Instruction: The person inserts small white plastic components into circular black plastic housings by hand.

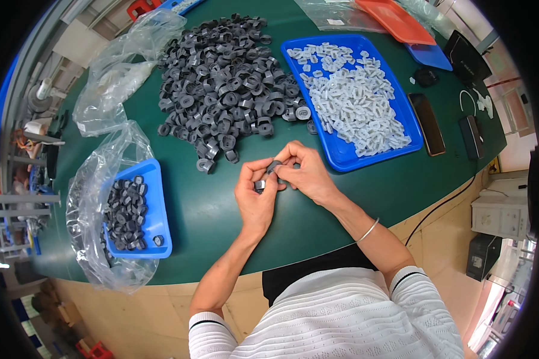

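Both hands meet above the green table, just in front of a big heap of dark grey plastic parts. My left hand is closed, with a small dark grey plastic part pinched between its fingertips and those of my right hand. A second grey part shows tucked against the left fingers. Thumbs and fingertips cover much of the pinched part, so I cannot make out whether a white piece is in it. To the right of my hands lies a blue tray of small translucent white pieces.
A smaller blue bin holding grey parts stands at the left, partly wrapped in a clear plastic bag. Right of the large tray lie a phone and a black device with a cable. An orange tray sits at the far right.
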A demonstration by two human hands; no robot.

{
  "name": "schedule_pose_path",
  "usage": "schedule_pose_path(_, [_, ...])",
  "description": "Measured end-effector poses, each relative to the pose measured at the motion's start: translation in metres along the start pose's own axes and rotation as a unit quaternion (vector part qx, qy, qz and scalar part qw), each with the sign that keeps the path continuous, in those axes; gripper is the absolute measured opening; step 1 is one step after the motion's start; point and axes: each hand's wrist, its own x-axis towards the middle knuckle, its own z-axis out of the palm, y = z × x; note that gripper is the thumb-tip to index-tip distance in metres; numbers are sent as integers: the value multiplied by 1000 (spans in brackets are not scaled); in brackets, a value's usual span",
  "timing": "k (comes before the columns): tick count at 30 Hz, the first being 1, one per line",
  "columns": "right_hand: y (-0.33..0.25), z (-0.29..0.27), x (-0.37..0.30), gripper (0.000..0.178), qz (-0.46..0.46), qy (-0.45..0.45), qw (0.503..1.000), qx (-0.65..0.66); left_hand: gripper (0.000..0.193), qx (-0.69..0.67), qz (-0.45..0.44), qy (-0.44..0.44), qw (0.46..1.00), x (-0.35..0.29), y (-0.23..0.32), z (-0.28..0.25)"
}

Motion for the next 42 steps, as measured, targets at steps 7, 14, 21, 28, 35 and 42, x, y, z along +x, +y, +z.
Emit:
schedule_pose_path(7, [-3, -3, 2, 7, -73, -31, 995, -54, 22, 5, -44, -33, 998, 14, 13, -12])
schedule_pose_path(14, [-7, -9, -2, 8, -38, -72, 993, -88, 18, -19, -118, -104, 987, 13, 19, -24])
schedule_pose_path(21, [-18, -6, -11, 25, -116, -79, 967, -213, 14, -35, -122, -67, 990, 15, 8, -28])
schedule_pose_path(28, [-8, -24, 1, 30, -238, -174, 915, -275, 12, 16, -162, -132, 978, 19, 23, -32])
schedule_pose_path(35, [-6, -21, -2, 30, -242, -169, 908, -296, 13, 118, -127, -130, 976, 17, 19, -28])
schedule_pose_path(42, [-9, -25, -1, 32, -214, -168, 933, -236, 8, -13, -185, -123, 975, 14, 20, -25])
